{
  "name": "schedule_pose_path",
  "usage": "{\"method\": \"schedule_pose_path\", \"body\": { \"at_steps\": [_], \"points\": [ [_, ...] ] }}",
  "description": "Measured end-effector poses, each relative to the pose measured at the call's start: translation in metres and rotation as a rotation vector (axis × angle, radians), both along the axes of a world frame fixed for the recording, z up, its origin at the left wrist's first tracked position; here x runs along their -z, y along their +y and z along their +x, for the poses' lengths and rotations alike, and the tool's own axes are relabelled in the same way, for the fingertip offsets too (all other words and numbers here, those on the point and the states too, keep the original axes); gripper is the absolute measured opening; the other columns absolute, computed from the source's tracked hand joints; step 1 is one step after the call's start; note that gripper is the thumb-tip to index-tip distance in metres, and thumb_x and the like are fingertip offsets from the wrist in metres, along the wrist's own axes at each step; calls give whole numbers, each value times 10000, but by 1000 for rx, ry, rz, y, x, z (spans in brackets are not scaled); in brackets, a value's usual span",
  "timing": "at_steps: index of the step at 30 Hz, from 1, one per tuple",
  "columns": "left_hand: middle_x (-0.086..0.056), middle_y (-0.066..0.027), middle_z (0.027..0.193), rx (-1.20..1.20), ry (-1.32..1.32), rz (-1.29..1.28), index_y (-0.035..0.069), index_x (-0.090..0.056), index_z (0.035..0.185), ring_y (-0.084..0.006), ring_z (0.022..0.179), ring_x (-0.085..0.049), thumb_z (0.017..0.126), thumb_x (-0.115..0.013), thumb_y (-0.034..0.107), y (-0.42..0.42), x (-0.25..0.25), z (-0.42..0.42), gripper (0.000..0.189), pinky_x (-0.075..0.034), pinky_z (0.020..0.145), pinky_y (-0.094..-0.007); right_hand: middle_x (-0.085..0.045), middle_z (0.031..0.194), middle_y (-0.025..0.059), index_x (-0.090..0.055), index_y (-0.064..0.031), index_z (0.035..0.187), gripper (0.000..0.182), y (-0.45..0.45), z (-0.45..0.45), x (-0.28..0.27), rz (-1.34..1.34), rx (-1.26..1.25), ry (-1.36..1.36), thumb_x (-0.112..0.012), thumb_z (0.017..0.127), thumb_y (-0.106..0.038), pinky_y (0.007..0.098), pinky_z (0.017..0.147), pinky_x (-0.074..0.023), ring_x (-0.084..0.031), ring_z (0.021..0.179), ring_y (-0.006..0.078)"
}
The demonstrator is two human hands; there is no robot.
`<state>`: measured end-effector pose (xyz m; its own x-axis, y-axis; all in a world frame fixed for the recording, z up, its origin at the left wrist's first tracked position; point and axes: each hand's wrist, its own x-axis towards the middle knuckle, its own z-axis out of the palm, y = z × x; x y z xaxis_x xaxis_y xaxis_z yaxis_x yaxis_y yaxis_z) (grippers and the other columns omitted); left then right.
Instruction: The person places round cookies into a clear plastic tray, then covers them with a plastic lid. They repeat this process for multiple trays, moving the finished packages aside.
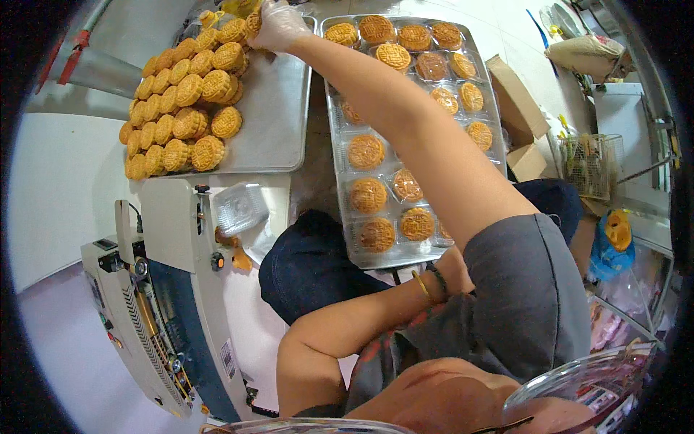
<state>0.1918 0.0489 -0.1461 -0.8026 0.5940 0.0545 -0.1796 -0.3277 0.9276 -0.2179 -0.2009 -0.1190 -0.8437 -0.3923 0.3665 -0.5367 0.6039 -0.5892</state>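
My right hand [279,27], in a clear plastic glove, grips a mooncake [253,25] at the right end of the stacked rows, near the top of the view. The stacked mooncakes [189,89] lean in rows on the left part of a metal baking tray [271,127]. Under my outstretched right arm lies a second metal tray [355,260] with clear plastic inserts, many of whose cavities hold a mooncake [366,152]. My left hand [458,269] is mostly hidden behind my right arm and sleeve, by the second tray's near edge; its fingers do not show.
A machine with rollers and a dark belt [173,304] stands at the lower left. Beside it are a clear plastic insert [241,208] and some orange-brown scraps [241,260]. An open cardboard box [515,103], a wire basket [591,163] and a blue bag [612,257] are at the right.
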Motion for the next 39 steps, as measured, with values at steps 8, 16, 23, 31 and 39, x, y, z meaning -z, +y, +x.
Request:
{"method": "schedule_pose_path", "body": {
  "at_steps": [8,16,23,31,39],
  "points": [
    [-715,-133,826,255,963,-908,58,-743,800,-283,836,-709,844,-647,179,-13,-61,-35,161,-569,631,-389,-688,1029,154,-604,18,1218,675,248,69,-67,-81,134,-128,-872,790,-430,379,859,-578,-682,909,263],
    [-720,-134,814,256,1089,-935,60,-739,760,-277,788,-709,821,-655,152,-12,-52,-30,138,-573,608,-385,-688,1154,192,-588,20,1288,773,357,57,-2,218,305,26,-929,740,-405,383,918,-581,-693,1060,290],
    [-750,-109,828,245,1077,-958,82,-788,790,-244,793,-712,845,-640,159,-11,-40,-31,176,-555,611,-376,-684,1179,194,-569,23,1320,808,341,51,22,320,349,30,-946,715,-357,399,912,-575,-702,1041,297],
    [-711,-99,789,192,1079,-954,84,-734,765,-251,795,-695,828,-645,141,-14,-46,-29,122,-561,611,-362,-706,1073,194,-628,52,1217,792,369,43,4,-10,442,13,-900,746,-523,422,859,-595,-710,985,282],
    [-717,-117,810,209,1070,-949,81,-734,753,-256,802,-694,820,-650,137,-17,-51,-33,122,-566,616,-365,-735,1070,246,-694,38,1201,972,423,10,30,235,655,-108,-772,703,-793,442,864,-593,-733,992,340]
  ]
}}
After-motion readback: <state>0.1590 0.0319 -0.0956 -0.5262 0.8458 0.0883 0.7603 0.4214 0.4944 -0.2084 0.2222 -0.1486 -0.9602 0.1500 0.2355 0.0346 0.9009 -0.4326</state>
